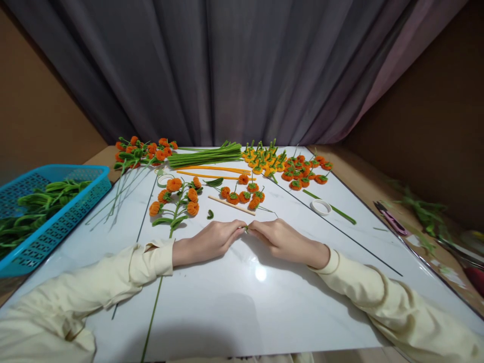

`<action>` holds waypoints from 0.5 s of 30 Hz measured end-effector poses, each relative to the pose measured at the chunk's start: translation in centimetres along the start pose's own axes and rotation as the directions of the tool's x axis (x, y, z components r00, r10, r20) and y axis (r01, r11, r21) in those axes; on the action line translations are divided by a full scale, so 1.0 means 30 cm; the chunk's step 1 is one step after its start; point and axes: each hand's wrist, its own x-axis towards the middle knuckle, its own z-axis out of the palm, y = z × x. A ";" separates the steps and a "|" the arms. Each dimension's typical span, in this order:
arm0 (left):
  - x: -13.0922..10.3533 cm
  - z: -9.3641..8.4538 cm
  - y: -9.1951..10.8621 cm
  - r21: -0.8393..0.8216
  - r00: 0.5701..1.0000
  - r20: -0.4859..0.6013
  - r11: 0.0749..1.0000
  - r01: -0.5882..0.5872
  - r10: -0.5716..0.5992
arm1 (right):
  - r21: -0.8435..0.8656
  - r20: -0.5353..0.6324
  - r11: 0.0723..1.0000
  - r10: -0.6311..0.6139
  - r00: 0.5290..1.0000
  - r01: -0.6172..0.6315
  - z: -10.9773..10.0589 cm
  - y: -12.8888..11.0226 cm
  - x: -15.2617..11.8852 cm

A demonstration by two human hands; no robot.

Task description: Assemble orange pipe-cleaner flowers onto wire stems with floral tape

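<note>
My left hand (214,241) and my right hand (286,241) meet fingertip to fingertip over the white table. Both pinch a small green piece (247,228), mostly hidden by the fingers. Left of them lies a green stem with several orange pumpkin-like balls and leaves (177,204); its long stalk passes beneath my left forearm. Just beyond my fingertips are a thin wooden stick (231,205) and a group of loose orange balls with green tops (244,196). A short curled green piece (210,215) rests near my left hand.
A blue basket (71,214) of green leaves stands at the left. Green stems (207,155), yellow pieces (264,161) and more orange ones (302,173) line the back. A white tape roll (321,207) and pink-handled scissors (393,220) lie at the right.
</note>
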 end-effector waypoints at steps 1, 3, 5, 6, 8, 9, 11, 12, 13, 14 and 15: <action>-0.001 0.000 0.001 0.005 1.000 0.003 1.000 0.006 -0.006 | -0.031 0.012 0.999 -0.015 1.000 0.016 -0.004 -0.001 -0.001; -0.003 0.001 0.001 0.013 1.000 0.005 1.000 0.003 -0.003 | -0.069 0.022 0.996 -0.047 0.999 0.048 -0.009 -0.002 -0.001; -0.005 0.003 0.000 0.021 1.000 0.004 1.000 -0.014 0.014 | -0.059 0.009 0.996 -0.069 0.998 0.069 -0.008 0.001 0.000; -0.006 0.003 -0.001 0.026 1.000 0.001 0.999 -0.026 0.026 | -0.035 -0.006 0.997 -0.075 0.997 0.075 -0.005 0.004 0.001; -0.007 0.003 -0.002 0.039 0.999 -0.001 0.998 -0.055 0.055 | 0.047 -0.050 0.995 -0.084 0.995 0.087 0.005 0.014 0.005; -0.008 0.002 -0.001 0.042 0.998 0.001 0.997 -0.068 0.068 | 0.098 -0.073 0.991 -0.084 0.994 0.090 0.011 0.020 0.008; -0.008 0.000 0.000 0.033 0.996 0.009 0.995 -0.091 0.091 | 0.198 -0.115 0.976 -0.071 0.991 0.093 0.024 0.030 0.014; -0.008 -0.001 0.000 0.017 0.995 0.013 0.995 -0.100 0.099 | 0.242 -0.131 0.966 -0.056 0.990 0.087 0.030 0.034 0.017; -0.007 -0.003 0.001 -0.001 0.994 0.016 0.994 -0.106 0.106 | 0.281 -0.144 0.957 -0.037 0.989 0.076 0.035 0.036 0.021; -0.007 -0.005 0.001 -0.022 0.994 0.016 0.994 -0.108 0.109 | 0.317 -0.153 0.946 -0.014 0.988 0.062 0.039 0.037 0.024; -0.006 -0.006 0.002 -0.044 0.994 0.015 0.993 -0.108 0.109 | 0.352 -0.160 0.935 0.010 0.987 0.048 0.042 0.036 0.028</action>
